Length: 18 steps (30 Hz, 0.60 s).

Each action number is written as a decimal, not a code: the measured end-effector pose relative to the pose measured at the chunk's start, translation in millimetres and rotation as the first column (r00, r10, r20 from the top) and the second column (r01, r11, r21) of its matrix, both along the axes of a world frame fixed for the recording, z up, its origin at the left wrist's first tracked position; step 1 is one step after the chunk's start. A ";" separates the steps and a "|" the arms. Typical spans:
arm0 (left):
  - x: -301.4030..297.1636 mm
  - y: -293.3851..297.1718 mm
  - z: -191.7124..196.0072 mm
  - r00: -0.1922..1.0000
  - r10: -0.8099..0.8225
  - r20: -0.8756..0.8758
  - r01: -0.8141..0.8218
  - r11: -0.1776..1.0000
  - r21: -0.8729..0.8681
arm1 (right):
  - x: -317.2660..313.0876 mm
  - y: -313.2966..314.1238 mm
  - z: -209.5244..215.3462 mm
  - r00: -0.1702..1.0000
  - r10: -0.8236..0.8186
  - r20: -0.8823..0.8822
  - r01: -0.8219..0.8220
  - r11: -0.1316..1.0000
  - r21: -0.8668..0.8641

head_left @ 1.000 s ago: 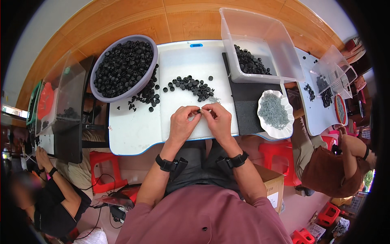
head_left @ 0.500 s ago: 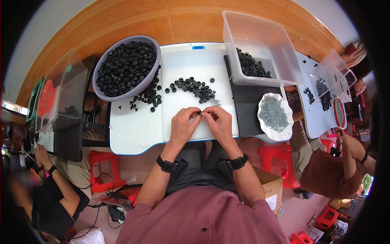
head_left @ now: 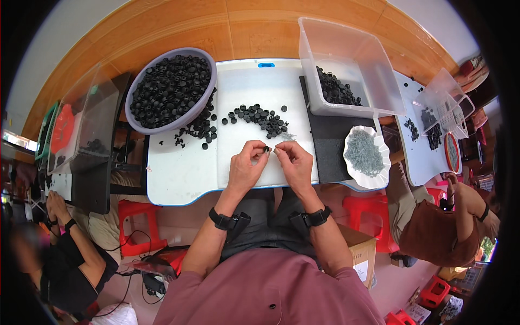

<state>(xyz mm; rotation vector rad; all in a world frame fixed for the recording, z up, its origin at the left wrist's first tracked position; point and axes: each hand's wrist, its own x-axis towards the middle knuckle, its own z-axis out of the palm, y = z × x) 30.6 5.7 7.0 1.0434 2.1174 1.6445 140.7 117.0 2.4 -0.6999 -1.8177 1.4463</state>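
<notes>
Near: maroon shirt (head_left: 265,292) fills bottom centre, cut off by the lower edge. Carton (head_left: 360,250) just right of it, partly behind the right forearm; white label (head_left: 361,269) and dark print on it, too small to read.

Hands at centre, over the front of the white bench (head_left: 181,181). Left hand (head_left: 246,169): narrow grip, thumb and fingertip pinching 1 black cap (head_left: 266,149), its underside hidden by the fingers. Right hand (head_left: 297,167): fingertips drawn close just beside the cap; cannot tell whether that grip holds a small piece.

Blue-trimmed front edge curves below the hands. White surface stretches left of the left hand, and again from the loose black caps (head_left: 262,116) up to the far edge. Grey bits (head_left: 288,137) by that pile, heaped too finely to sort by eye.

Right of centre: dark mat (head_left: 329,162), fluted white dish (head_left: 369,184) of grey pieces overlapping its edge; translucent bin (head_left: 352,110) above, part-filled with black parts. Upper left: lavender basin (head_left: 165,129), heaped with caps, more spilled at its right side.

Far: blue tag (head_left: 266,65) at bench top, marks illegible; wood panelling (head_left: 265,35) behind. 2 other people at the frame's sides, partly lost in the dark rim.
</notes>
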 end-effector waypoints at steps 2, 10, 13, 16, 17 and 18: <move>0.5 0.9 0.3 1.000 0.001 0.022 -0.001 1.000 0.001 | -0.4 -0.8 -4.2 0.998 0.028 -0.051 -0.032 0.997 -0.070; -2.3 -0.5 -5.8 1.000 0.014 -0.025 -0.013 0.999 0.050 | -4.7 -3.1 7.7 0.988 -0.040 0.148 0.008 0.977 0.211; -2.4 -0.9 -1.3 0.998 -0.005 -0.067 0.008 0.999 0.041 | -2.7 1.3 1.1 0.995 0.020 0.093 -0.029 0.995 0.091; -3.1 -2.8 2.4 0.995 -0.033 -0.092 0.036 0.999 0.030 | -2.2 4.9 -2.1 0.993 0.120 -0.012 -0.121 0.986 -0.112; -3.0 -3.1 3.4 0.995 -0.048 -0.090 0.051 0.998 0.032 | -2.3 5.9 -2.0 0.985 0.159 -0.066 -0.169 0.963 -0.210; -2.6 -3.3 4.0 0.995 -0.048 -0.090 0.052 0.998 0.032 | -1.9 6.7 -1.9 0.985 0.158 -0.066 -0.169 0.963 -0.210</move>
